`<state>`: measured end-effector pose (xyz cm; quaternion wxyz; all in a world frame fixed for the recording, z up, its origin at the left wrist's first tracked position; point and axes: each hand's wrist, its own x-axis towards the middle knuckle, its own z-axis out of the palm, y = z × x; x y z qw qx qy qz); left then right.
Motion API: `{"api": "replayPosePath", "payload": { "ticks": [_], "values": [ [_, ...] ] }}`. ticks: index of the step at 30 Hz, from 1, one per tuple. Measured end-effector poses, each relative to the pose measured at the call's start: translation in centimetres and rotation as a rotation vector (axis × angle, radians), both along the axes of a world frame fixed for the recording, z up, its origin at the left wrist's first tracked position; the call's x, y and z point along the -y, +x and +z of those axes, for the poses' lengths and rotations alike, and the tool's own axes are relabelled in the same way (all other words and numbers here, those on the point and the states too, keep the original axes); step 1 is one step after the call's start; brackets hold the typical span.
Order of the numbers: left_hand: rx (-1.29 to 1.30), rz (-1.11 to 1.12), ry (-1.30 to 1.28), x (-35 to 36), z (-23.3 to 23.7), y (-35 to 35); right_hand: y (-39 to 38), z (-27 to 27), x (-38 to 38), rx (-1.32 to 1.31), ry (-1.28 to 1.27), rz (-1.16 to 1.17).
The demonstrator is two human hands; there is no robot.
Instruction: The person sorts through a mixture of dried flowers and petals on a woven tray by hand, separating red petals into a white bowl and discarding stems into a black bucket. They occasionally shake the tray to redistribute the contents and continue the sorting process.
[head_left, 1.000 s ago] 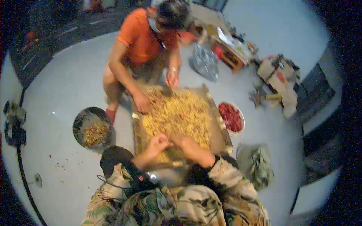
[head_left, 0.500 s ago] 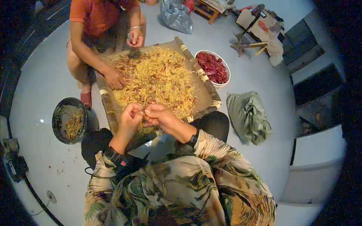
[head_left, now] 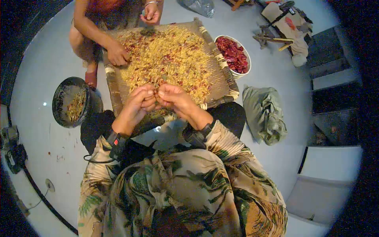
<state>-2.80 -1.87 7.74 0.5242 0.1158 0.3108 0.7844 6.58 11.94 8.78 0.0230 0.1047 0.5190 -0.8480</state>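
Note:
My left hand and my right hand meet over the near edge of a woven tray. Fingertips on both sides pinch a small reddish-brown piece, apparently a dried chili, mostly covered by the fingers. Beneath and beyond them, yellow seeds mixed with red chili bits spread over the tray. Across from me, a co-worker's hand reaches into the seeds at the tray's left side. Their other hand is held above the far edge.
Right of the tray stands a white bucket heaped with dried red chilies. A black basin holding stem-like scraps is at left. A grey-green sack lies on the floor at right. Wooden stools and cloth are farther back.
My view has tipped down slightly, so the scene sits higher. My hands have drawn slightly apart at the fingertips, still pinching. The co-worker's hand stays in the seeds.

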Motion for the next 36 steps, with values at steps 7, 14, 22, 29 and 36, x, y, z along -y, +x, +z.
{"api": "replayPosePath", "payload": {
  "ticks": [7,14,22,29,36],
  "values": [
    [0.052,-0.065,-0.015,0.2,0.6,-0.2,0.0,0.4,-0.6,-0.059,-0.163,0.072],
    [-0.095,-0.009,-0.101,0.2,1.2,1.0,1.2,0.6,-1.0,-0.012,-0.216,0.029],
    [-0.251,0.004,-0.297,-0.7,2.4,1.2,2.1,-0.5,-2.8,-0.014,0.457,0.053],
    [-0.638,-0.024,-0.342,-1.7,-2.0,1.3,2.9,-1.7,-2.2,-0.094,0.456,0.016],
    [-0.468,-0.076,-0.445,-2.1,-2.6,2.2,3.4,-1.1,-2.0,-0.056,1.102,-0.119]
  ]
}}
